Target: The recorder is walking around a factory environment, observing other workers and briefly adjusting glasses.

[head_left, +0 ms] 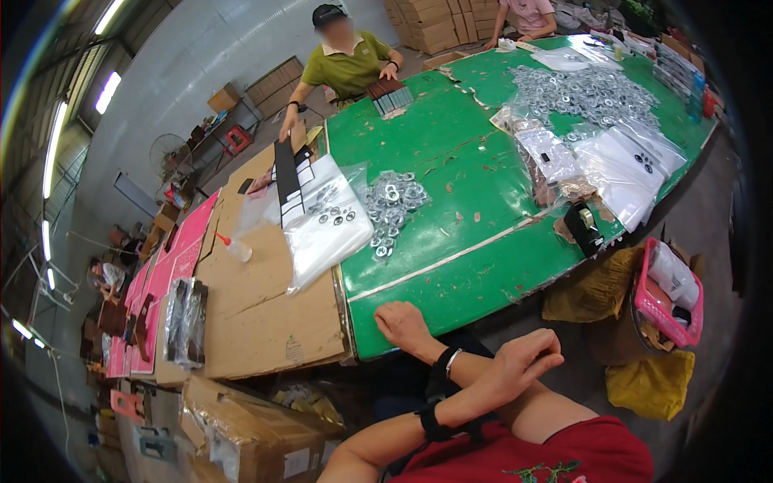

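My forearms are crossed, the left over the right. My left hand [525, 369] hangs in the air beyond the table's near edge, its fingers loosely bent and apart from the thumb, with nothing in it. On the near edge of the green table [451, 266] rests my right hand [405, 328], fingers curled in, no item visible in it. Black bands circle both wrists. Farther off, beside a stack of clear plastic bags [334, 241], lies a pile of small bagged ring-shaped parts [394, 201]. Several dark rings lie on the bags.
A larger pile of bagged rings [592, 95] covers the far right. A tape dispenser [584, 228] stands at the right edge, above a pink basket [668, 294]. Across the table, a person in green [350, 64] handles a dark strip [287, 181]. Cardboard [278, 314] covers the left side.
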The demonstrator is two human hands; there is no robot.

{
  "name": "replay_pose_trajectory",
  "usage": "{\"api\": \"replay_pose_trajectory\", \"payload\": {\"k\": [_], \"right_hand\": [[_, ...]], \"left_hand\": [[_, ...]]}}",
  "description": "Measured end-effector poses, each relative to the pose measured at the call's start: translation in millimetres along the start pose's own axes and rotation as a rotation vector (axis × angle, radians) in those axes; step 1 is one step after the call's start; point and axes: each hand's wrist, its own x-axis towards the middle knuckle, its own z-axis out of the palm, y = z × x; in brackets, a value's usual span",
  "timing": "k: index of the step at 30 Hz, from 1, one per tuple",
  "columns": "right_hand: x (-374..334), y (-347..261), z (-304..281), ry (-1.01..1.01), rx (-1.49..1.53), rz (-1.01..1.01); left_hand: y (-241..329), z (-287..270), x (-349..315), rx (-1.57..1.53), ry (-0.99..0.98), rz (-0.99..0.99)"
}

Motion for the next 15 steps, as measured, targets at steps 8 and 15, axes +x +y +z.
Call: {"api": "replay_pose_trajectory", "payload": {"k": [8, 15], "right_hand": [[-0.3, 0.6, -0.1, -0.002, -0.013, -0.005], [-0.2, 0.6, -0.8, -0.009, -0.017, -0.001]], "left_hand": [[0.3, 0.6, -0.7, -0.015, -0.042, 0.021], [5.0, -0.9, 1.2, 0.076, -0.090, 0.025]]}}
